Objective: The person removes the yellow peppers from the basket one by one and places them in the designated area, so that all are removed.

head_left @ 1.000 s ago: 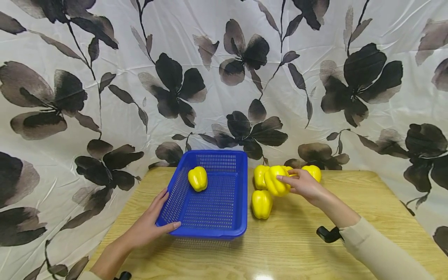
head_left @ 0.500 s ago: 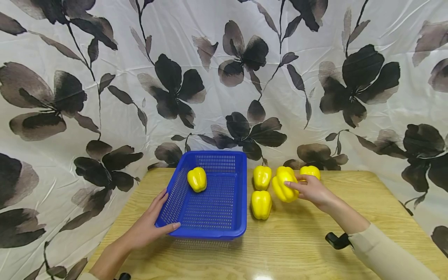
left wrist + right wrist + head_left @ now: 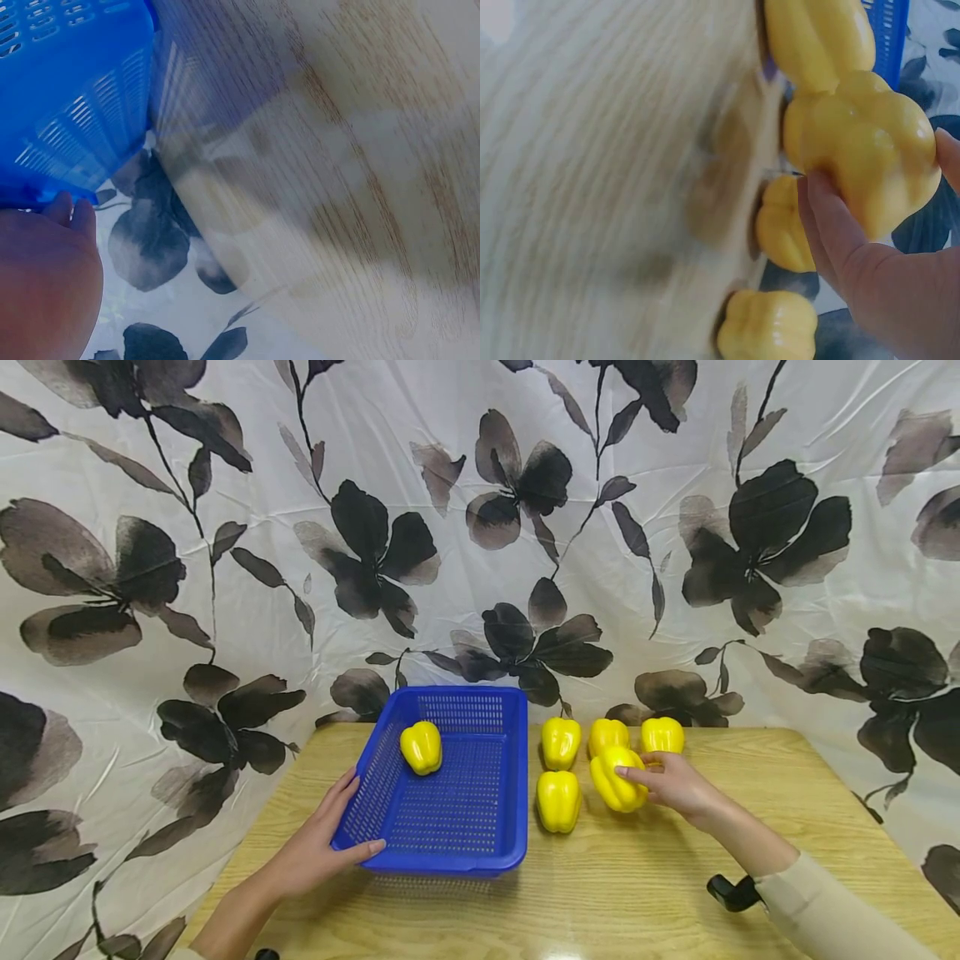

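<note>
My right hand holds a yellow bell pepper between thumb and fingers; in the right wrist view the same pepper hangs tilted above the table. My left hand grips the left rim of a blue plastic basket, thumb over the near corner and fingers along the outer side. Inside the basket lies one bell pepper, toward its far left. Right of the basket stand a back bell pepper and a front one. Behind the held pepper are two more, a middle pepper and a right pepper.
A light wooden table carries everything. Floral cloth hangs along its back edge and left side. A black wrist mount sticks out beside the right sleeve.
My right hand has carried its bell pepper rightward and nearer to me, uncovering the pepper behind it. The left hand and basket stay in place.
</note>
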{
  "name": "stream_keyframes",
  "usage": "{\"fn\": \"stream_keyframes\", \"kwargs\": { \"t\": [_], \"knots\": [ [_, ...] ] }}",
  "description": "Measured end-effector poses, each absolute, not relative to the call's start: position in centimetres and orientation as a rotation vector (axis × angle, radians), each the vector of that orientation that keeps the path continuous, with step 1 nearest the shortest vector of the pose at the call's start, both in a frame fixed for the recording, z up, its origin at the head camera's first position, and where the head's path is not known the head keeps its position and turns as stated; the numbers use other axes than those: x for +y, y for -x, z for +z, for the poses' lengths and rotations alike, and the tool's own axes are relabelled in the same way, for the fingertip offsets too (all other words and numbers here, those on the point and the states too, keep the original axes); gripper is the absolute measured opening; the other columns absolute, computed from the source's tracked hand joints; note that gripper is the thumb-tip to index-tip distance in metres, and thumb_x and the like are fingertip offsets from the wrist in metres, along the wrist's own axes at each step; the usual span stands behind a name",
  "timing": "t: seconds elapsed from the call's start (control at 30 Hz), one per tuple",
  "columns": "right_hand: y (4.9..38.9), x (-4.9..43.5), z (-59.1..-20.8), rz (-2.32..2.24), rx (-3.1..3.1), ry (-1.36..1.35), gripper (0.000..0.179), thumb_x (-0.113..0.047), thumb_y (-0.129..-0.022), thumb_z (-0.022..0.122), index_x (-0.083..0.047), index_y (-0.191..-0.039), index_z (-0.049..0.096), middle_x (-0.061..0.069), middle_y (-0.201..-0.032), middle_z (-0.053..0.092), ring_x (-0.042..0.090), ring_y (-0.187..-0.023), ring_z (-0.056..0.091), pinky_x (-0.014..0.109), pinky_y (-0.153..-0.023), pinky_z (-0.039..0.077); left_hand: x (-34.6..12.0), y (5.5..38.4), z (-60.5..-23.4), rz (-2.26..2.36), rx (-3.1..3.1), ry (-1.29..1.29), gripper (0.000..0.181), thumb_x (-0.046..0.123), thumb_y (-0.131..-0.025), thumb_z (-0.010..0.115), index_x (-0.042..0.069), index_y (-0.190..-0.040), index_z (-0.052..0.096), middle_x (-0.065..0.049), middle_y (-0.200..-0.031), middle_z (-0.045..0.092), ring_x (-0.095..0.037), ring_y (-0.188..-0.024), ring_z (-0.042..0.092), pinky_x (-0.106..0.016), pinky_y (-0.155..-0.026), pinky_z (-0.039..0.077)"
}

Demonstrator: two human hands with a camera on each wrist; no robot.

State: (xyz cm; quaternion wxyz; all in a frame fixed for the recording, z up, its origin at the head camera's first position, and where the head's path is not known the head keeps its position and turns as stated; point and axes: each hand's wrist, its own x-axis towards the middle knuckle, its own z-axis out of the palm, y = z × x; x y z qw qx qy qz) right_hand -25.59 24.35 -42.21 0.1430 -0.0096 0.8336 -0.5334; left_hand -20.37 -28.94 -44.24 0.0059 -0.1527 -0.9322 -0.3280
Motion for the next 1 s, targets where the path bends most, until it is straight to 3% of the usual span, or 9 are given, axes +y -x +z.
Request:
{"fn": "stream_keyframes", "kwargs": {
  "t": [0.2,0.47,0.7,0.83,1.0],
  "knots": [
    [25.2,24.5,-42.9,-1.456,2.482,0.023,0.091,-0.040,-0.099,0.068,0.023,-0.148,0.024,0.046,-0.149,0.033,0.054,-0.133,0.046,0.056,-0.103,0.049,-28.9,20.3,-44.2,-1.033,-2.916,0.483,0.104,0.049,-0.090,0.076,0.011,-0.165,0.014,-0.008,-0.172,0.005,-0.051,-0.150,0.021,-0.075,-0.109,0.030],
    [24.6,24.1,-44.1,-1.319,2.668,0.044,0.081,-0.040,-0.095,0.073,0.018,-0.141,0.041,0.036,-0.127,0.056,0.039,-0.110,0.059,0.045,-0.086,0.054,-29.1,20.6,-44.4,-1.020,-2.931,0.462,0.105,0.054,-0.089,0.074,0.013,-0.165,0.014,-0.006,-0.172,0.004,-0.050,-0.150,0.020,-0.075,-0.109,0.028],
    [24.3,23.6,-44.9,-1.173,2.826,0.059,0.075,-0.043,-0.092,0.075,0.015,-0.132,0.047,0.032,-0.123,0.060,0.038,-0.107,0.060,0.045,-0.084,0.053,-29.0,20.7,-44.5,-1.027,-2.934,0.461,0.106,0.054,-0.089,0.074,0.013,-0.165,0.014,-0.006,-0.172,0.004,-0.050,-0.151,0.020,-0.075,-0.110,0.028],
    [24.5,23.3,-45.1,-1.167,2.854,0.083,0.076,-0.042,-0.090,0.077,0.014,-0.129,0.044,0.026,-0.114,0.059,0.032,-0.098,0.056,0.042,-0.082,0.049,-29.0,20.7,-44.5,-1.034,-2.930,0.459,0.105,0.054,-0.089,0.074,0.013,-0.165,0.014,-0.005,-0.172,0.004,-0.049,-0.151,0.020,-0.075,-0.110,0.028],
    [24.4,22.9,-45.2,-1.166,2.876,0.119,0.081,-0.041,-0.089,0.078,0.016,-0.130,0.039,0.030,-0.118,0.054,0.036,-0.103,0.054,0.046,-0.088,0.046,-29.0,20.6,-44.5,-1.031,-2.922,0.472,0.104,0.053,-0.090,0.074,0.012,-0.165,0.015,-0.006,-0.172,0.005,-0.050,-0.151,0.020,-0.075,-0.109,0.028]
  ]
}}
